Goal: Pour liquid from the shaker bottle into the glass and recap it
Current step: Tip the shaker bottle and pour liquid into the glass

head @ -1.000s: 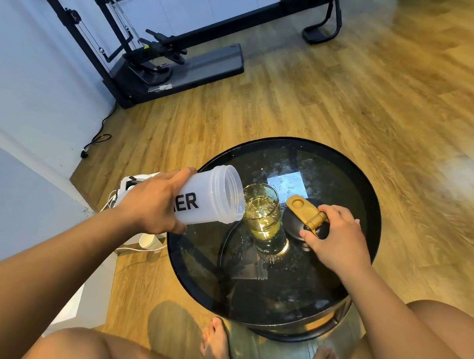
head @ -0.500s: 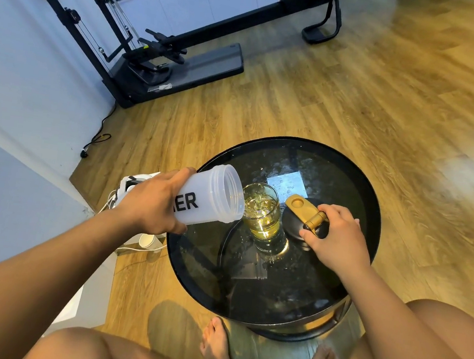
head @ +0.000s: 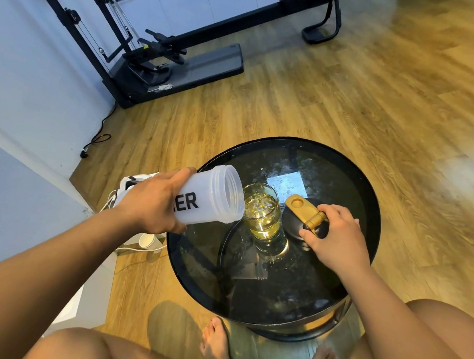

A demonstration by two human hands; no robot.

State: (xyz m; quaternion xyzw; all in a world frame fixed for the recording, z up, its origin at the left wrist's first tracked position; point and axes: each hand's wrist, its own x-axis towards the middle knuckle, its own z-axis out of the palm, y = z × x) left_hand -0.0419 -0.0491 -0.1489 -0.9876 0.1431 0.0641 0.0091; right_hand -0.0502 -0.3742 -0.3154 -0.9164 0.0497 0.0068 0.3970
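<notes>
My left hand [head: 149, 201] grips a translucent white shaker bottle [head: 213, 195] with black letters. The bottle is uncapped and tipped on its side, its open mouth just over the rim of a clear glass [head: 263, 212]. Yellow liquid fills most of the glass, which stands on the round black glass table [head: 357, 188]. Right of the glass lies the bottle's black cap [head: 291, 224] with a gold flip lid. My right hand [head: 334, 236] rests on the cap, fingers curled round its gold hinge.
A white device with cables [head: 127, 186] and a small white cup [head: 147, 241] sit on the floor left of the table. My bare feet [head: 218, 344] are under the table's near edge. A black exercise machine [head: 179, 59] stands by the far wall.
The liquid level in the glass has risen slightly. Both hands and the bottle have hardly moved.
</notes>
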